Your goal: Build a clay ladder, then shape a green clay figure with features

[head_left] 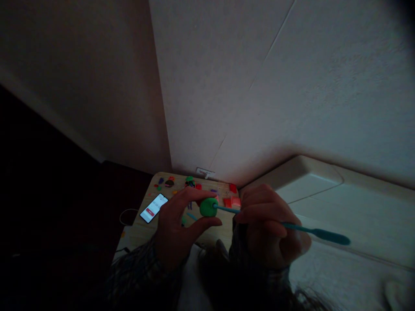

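Observation:
Between the thumb and fingers of my left hand [177, 226] is a rounded lump of green modelling clay [207, 207]. My right hand [267, 220] grips a thin teal modelling tool [329, 235] like a pen. The tool's narrow tip touches a small dark hollow in the side of the green clay; how deep it goes I cannot tell. Its flat, wider end points away to the right. Both hands are raised above a small wooden table [210, 235].
A lit phone [154, 208] lies at the table's left edge, with a white cable [125, 211] beside it. Small coloured clay pieces [170, 182] and red packets [231, 201] are spread along the far side. Behind stands a pale wall [227, 86]; a white ledge [324, 181] is at right.

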`<action>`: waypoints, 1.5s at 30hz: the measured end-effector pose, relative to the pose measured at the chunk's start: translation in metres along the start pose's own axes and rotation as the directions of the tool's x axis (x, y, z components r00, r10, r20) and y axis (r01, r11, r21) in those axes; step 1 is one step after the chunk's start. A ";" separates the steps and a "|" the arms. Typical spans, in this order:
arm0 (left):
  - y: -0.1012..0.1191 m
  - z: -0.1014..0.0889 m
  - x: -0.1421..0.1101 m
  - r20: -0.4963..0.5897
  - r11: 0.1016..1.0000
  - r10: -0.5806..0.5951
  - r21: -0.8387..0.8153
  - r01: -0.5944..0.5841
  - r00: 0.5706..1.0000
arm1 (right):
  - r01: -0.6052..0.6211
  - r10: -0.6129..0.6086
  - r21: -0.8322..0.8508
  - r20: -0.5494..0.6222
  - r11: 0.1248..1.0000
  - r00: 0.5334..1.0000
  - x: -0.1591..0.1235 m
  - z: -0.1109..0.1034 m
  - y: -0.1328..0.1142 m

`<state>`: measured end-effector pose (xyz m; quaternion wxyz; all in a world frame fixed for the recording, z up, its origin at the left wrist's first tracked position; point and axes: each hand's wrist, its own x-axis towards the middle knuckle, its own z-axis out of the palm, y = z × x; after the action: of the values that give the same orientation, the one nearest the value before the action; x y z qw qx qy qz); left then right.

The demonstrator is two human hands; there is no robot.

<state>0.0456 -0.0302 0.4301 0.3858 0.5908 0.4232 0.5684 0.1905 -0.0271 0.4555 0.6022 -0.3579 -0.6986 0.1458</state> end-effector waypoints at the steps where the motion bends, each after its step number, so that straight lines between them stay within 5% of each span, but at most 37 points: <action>1: 0.000 0.000 0.000 0.002 1.000 0.005 -0.002 -0.005 1.000 | 0.030 -0.028 0.038 -0.051 0.999 0.998 0.001 0.002 0.001; 5: -0.003 -0.001 -0.002 0.007 0.997 -0.012 -0.076 0.013 1.000 | 0.150 -0.111 0.150 -0.243 0.977 0.964 0.005 0.011 0.004; 10: -0.006 0.001 0.000 -0.003 0.916 -0.121 -0.386 0.111 0.993 | 0.092 -0.057 0.076 -0.377 0.993 0.925 0.006 0.012 0.007; 12: -0.007 0.003 0.002 -0.006 0.865 -0.130 -0.489 0.111 0.991 | 0.027 -0.013 0.037 -0.340 0.999 0.940 0.004 0.009 0.010; 15: -0.007 0.006 0.002 0.003 0.828 -0.089 -0.556 0.075 0.996 | -0.117 0.122 0.049 -0.128 0.992 0.984 0.001 0.004 0.012; 20: -0.005 0.007 0.000 0.008 0.830 -0.064 -0.554 0.058 0.998 | -0.231 0.233 -0.029 0.075 0.972 0.970 0.000 0.001 0.011; 26: -0.004 0.007 -0.003 -0.023 0.886 -0.024 -0.463 0.011 0.999 | -0.295 0.294 -0.010 0.106 0.955 0.950 0.000 0.004 0.012; 37: -0.005 0.007 -0.002 -0.069 0.920 -0.062 -0.392 0.030 0.996 | -0.224 0.225 0.021 -0.029 0.974 0.974 -0.001 0.004 0.014; 45: -0.005 0.005 -0.002 -0.044 0.930 -0.056 -0.366 0.036 0.997 | -0.204 0.203 0.091 0.023 0.975 0.979 0.001 0.005 0.013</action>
<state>0.0507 -0.0305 0.4239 0.4905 0.4831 0.3342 0.6437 0.1904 -0.0161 0.4465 0.5953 -0.3980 -0.6548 0.2417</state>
